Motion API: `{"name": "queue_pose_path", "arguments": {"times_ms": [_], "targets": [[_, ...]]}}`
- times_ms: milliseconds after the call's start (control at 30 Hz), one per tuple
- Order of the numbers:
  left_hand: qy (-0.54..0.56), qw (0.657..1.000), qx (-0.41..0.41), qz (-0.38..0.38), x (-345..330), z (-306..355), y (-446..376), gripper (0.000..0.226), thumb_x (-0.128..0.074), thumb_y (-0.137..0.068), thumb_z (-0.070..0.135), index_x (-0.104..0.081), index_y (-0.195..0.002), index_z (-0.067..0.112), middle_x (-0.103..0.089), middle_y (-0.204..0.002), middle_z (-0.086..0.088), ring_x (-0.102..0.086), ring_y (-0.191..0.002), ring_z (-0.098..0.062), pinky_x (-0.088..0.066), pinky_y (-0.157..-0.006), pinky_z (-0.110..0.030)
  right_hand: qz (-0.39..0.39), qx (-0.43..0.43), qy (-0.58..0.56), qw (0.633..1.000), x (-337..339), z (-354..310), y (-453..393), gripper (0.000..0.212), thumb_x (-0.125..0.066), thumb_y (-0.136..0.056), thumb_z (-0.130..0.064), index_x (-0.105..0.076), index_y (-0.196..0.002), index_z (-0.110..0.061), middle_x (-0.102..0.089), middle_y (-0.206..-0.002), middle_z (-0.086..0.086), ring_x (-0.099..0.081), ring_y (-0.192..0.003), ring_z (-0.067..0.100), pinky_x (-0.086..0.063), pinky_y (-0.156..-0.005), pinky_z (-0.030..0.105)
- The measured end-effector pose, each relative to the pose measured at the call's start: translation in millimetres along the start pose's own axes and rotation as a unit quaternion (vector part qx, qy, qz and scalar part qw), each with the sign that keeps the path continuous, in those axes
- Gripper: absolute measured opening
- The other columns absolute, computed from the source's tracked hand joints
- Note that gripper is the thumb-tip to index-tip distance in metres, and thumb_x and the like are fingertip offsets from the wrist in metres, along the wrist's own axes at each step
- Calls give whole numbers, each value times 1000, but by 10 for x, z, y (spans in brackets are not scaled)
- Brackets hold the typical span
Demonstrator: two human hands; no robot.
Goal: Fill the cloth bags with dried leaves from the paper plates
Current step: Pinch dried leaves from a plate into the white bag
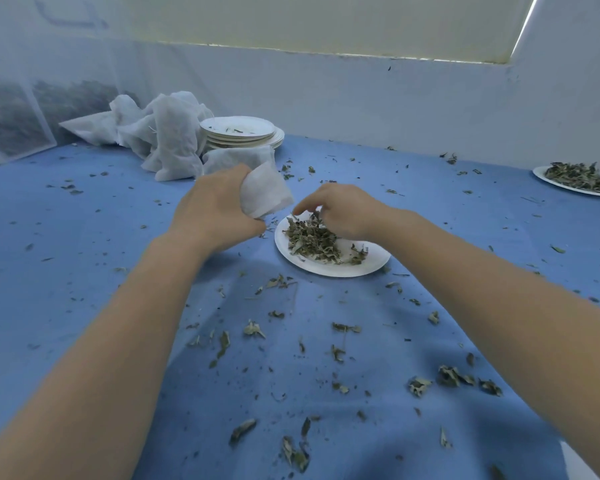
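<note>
Gripped in the left hand [215, 206], a small bag [265, 192] hangs beside the plate [340, 266] at mid-table; the right hand [340, 211] pinches leaves [310, 239] from its half-cleared pile. Spilled bits litter the near cloth [84, 216]. Farther off, another full plate [548, 176] waits at the right edge, and emptied plates [238, 128] and spare bags [160, 133] sit at the back. Likely midway.

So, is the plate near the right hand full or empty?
Partly full: a pile of dried leaves covers the left part of the plate, while its right side shows bare white paper.
</note>
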State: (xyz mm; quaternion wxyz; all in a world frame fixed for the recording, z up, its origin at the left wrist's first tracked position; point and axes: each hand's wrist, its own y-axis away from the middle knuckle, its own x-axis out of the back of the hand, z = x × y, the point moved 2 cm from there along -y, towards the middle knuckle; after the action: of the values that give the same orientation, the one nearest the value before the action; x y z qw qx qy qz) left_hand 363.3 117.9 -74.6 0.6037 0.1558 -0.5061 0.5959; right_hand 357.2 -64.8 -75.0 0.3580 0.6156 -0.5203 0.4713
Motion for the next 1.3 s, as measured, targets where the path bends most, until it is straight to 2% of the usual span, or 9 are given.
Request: {"name": "queue_pose_path", "arguments": {"times_ms": [267,433,500,600,733,900,1033,1200,1300], "targets": [[15,1000,13,-3,-10,20,9,34,-72,-69,20,-50,-94,13,-54,-88,-2,-48,-85,-24,-44,-67,-36,-17,10,66,998,-97,34,-70,54,-33,-88,8,-55,-127,-22,-50,-128,5,-48,-115,23,-42,-92,30],[17,1000,18,-13,-37,34,14,34,-71,-68,21,-49,-94,16,-52,-88,-1,-48,-85,-25,-46,-68,-38,-6,2,7,1000,-10,136,71,54,-29,-89,6,-61,-120,-24,-62,-115,-2,-55,-100,15,-41,-77,20],[18,1000,14,-18,-51,39,14,35,-70,-68,21,-51,-96,15,-54,-90,-1,-49,-85,-24,-44,-67,-36,-2,-10,-13,1000,55,170,101,46,-31,-95,-4,-59,-121,-28,-62,-119,-2,-55,-94,13,-41,-72,20],[23,999,13,-19,-68,34,12,35,-70,-68,22,-53,-98,17,-54,-90,2,-48,-85,-21,-40,-66,-33,-70,-37,2,997,87,182,117,32,-43,-97,-35,-53,-127,-36,-53,-131,-2,-49,-106,17,-32,-85,25],[24,999,12,-21,-85,16,14,33,-70,-67,23,-51,-94,20,-53,-89,2,-47,-84,-21,-36,-64,-30,-150,-56,44,986,82,133,191,55,-59,-84,-52,-44,-135,-36,-39,-122,-5,-43,-103,17,-33,-85,29],[26,999,11,-32,-87,29,24,33,-70,-67,23,-46,-90,27,-52,-89,3,-46,-85,-20,-34,-65,-30,-53,-13,57,997,12,119,221,44,-64,-84,-38,-59,-125,-22,-60,-114,-3,-47,-92,11,-35,-74,22],[25,999,-1,-34,-98,49,26,37,-69,-66,21,-53,-100,24,-56,-94,3,-48,-90,-21,-43,-71,-34,0,-11,54,998,12,166,270,29,-64,-86,-34,-70,-108,-15,-68,-96,5,-61,-92,20,-47,-75,28],[12,999,-14,-40,-115,77,23,37,-68,-67,21,-48,-97,30,-51,-91,7,-45,-87,-18,-40,-70,-33,34,-29,-19,999,191,295,326,12,-69,-85,-27,-73,-95,-21,-64,-63,-13,-63,-68,7,-38,-54,0],[-16,999,-15,-45,-129,87,20,35,-66,-67,21,-52,-99,23,-54,-93,4,-48,-89,-21,-45,-72,-37,55,-25,-15,998,360,294,349,13,-68,-85,-27,-73,-95,-21,-63,-61,-14,-61,-63,2,-37,-52,2]]}}
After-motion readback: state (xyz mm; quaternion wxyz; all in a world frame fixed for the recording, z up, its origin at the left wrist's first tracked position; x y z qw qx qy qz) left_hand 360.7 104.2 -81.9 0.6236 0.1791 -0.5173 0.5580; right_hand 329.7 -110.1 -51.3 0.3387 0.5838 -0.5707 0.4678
